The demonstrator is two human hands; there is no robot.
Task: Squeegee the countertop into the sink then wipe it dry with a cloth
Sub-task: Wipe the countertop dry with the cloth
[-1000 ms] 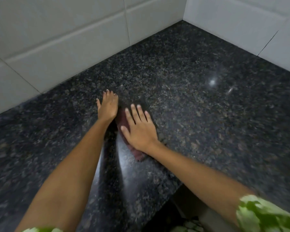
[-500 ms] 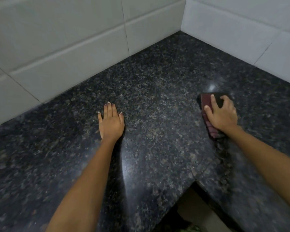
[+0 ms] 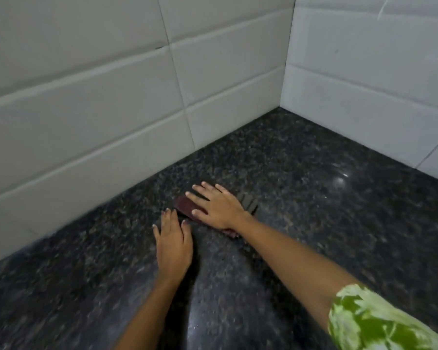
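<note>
A folded dark red cloth (image 3: 185,207) lies flat on the black speckled granite countertop (image 3: 314,218). My right hand (image 3: 218,205) presses down on the cloth with fingers spread, covering most of it. My left hand (image 3: 173,245) rests flat on the bare stone just in front of the cloth, fingers apart, fingertips close to its near edge. No squeegee and no sink appear in view.
White tiled walls (image 3: 99,117) meet in a corner (image 3: 285,102) at the back of the countertop. A green and white patterned sleeve (image 3: 374,322) shows on my right arm. A light reflection (image 3: 339,179) glints on the stone at the right.
My right hand has slid the cloth from the right side back leftward, up beside my left hand. The view has tilted up toward the wall corner.
</note>
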